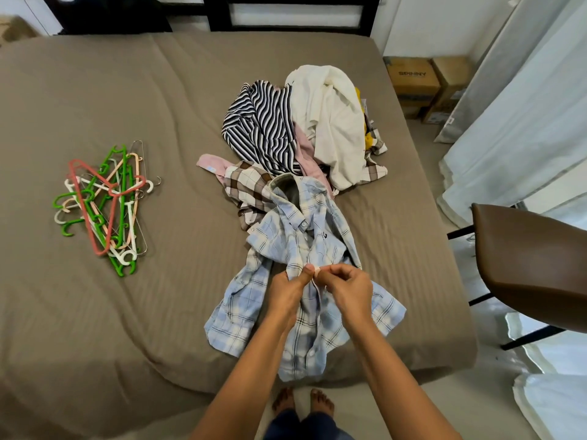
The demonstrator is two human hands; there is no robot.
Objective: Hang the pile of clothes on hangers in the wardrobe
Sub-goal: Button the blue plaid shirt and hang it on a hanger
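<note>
A light blue plaid shirt [295, 236] lies spread on the bed, collar away from me. My left hand [290, 289] pinches the shirt's front placket with thumb and fingers. My right hand [347, 289] pinches the opposite front edge at a button, right beside the left thumb. Behind the shirt sits the pile of clothes [305, 128]: a black-and-white striped top, a cream garment, a pink one and a brown checked shirt. A heap of plastic and wire hangers [103, 204] in green, pink, white and peach lies on the bed's left side.
The bed [127, 106] has a taupe sheet. A brown chair [533, 271] stands at the right edge of the bed. Cardboard boxes [422, 84] and pale curtains [524, 122] are at the far right. My bare feet stand on the floor below.
</note>
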